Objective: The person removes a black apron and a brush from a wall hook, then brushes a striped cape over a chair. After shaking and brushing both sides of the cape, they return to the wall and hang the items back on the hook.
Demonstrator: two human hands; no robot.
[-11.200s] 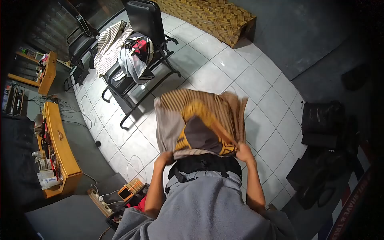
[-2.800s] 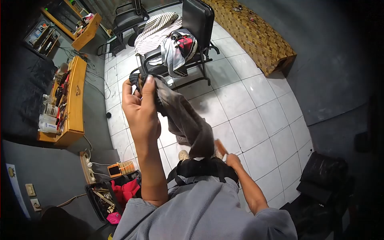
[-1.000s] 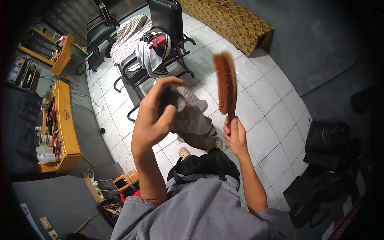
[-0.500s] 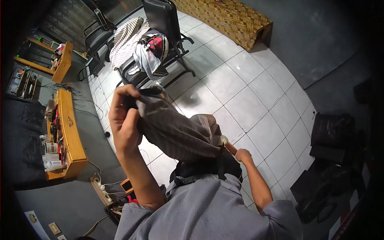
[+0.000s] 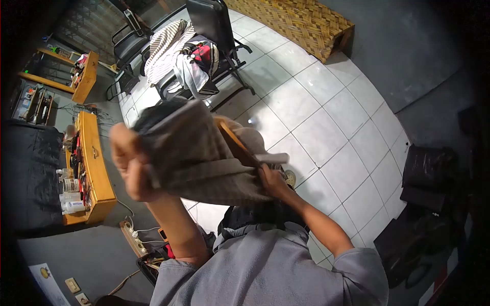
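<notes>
A grey-brown striped cloth [image 5: 204, 176] hangs stretched out in front of me, blurred by motion. My left hand [image 5: 131, 160] is closed on its left end and raised. On the other side, my right hand [image 5: 273, 181] is wrapped around a wooden-handled brush [image 5: 237, 140], whose long wooden body slants up and left against the cloth. The brush's bristles cannot be made out now. Part of the cloth's far side is dark and smeared.
Black chairs [image 5: 209, 23] stand ahead, one heaped with a striped cloth [image 5: 166, 51] and other fabrics. A wooden shelf [image 5: 97, 173] with bottles is on the left wall. A woven bench [image 5: 291, 25] stands at the back, dark bags [image 5: 429, 171] at right, on white tiles [image 5: 332, 132].
My right hand has moved up and left, bringing the brush against the cloth. My left hand has shifted left and slightly down, and the cloth is spread wider.
</notes>
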